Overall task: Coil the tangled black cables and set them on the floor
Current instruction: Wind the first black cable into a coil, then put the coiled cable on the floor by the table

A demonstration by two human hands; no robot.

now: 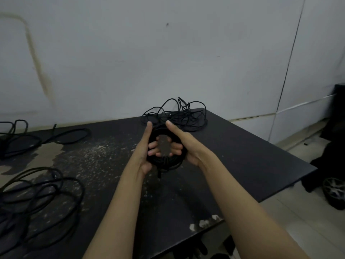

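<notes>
Pale wall (pixel 168 53) and a worn dark table (pixel 242 156) fill our view, with tangled cables (pixel 179 114) heaped at the far edge and looser ones (pixel 43 193) at our left. Above the table we hold the coiled cable (pixel 166 161), left hand (pixel 147 148) and right hand (pixel 183 144) each curled through its ring. Loosening either grip could let the turns spring apart; its hanging end is hard to make out, and little floor (pixel 308 221) shows.

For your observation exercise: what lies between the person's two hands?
In the head view, the coiled black cable, gripped by left hand and right hand.
</notes>
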